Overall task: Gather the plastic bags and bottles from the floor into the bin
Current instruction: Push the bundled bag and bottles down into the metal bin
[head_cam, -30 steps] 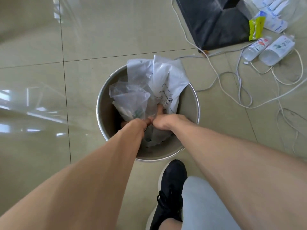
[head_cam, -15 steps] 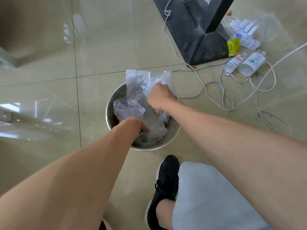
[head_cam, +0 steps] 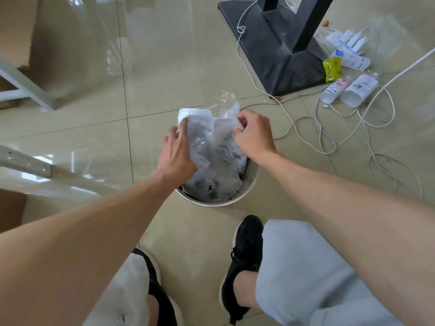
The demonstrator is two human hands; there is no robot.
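Pinching the top edge of the plastic bags (head_cam: 213, 142), the right hand (head_cam: 255, 135) has its fingertips closed on a fold of film, while the left hand (head_cam: 177, 154) lies flat w/ fingers spread against the other side of the bundle, grip not closed, more steadying than holding. Probably held that way because the bags stick up well above the rim and would spring back out; one hand pins, the other gathers the loose top so it can be pushed down. The bin (head_cam: 250, 184), a round metal one on the floor just ahead of the black shoes (head_cam: 244, 255), is packed: crumpled clear and white film, one piece w/ printed text and a barcode, and what looks like a clear bottle inside, hard to be sure. Not done yet: two bottles (head_cam: 348, 89) lie side by side on the floor well off to the right, among white cables (head_cam: 317, 128), next to a yellow-green wrapper (head_cam: 332, 68) and a clear bag of white packets (head_cam: 348, 50) by the black stand base (head_cam: 270, 48). Those need fetching next, and room in the bin is tight.
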